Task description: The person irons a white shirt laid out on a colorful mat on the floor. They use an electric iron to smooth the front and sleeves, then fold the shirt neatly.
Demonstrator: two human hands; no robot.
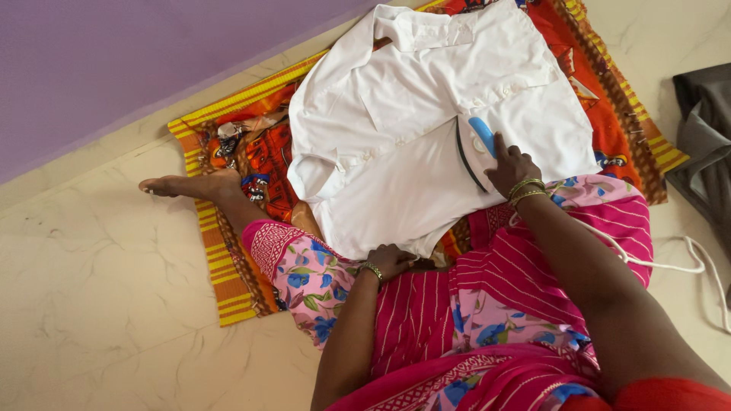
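Fig.: white shirt (pixel 411 144) spread flat, collar away from the person, on an orange-red patterned mat (pixel 228 144) on the pale marble floor (pixel 91 304). On the shirt's right half, just below the pocket area, sits a white iron w/ blue handle (pixel 478 144). Right hand (pixel 512 169) is closed round the rear of the handle, fingers wrapped, bangles at the wrist. Left hand (pixel 390 260) lies curled at the shirt's near hem, fingers bent & pressing the cloth edge; whether it pinches the fabric can't be told. Judgement: for a good pass, keep the hem pulled taut w/ the left hand, slide the iron along the cloth in smooth strokes away from seams & buttons, don't let it rest. White cord (pixel 678 266) trails on the floor at right, clear of the shirt. Bare foot (pixel 186 185) rests on the mat's left edge; dark cloth (pixel 704 129) lies apart at far right.
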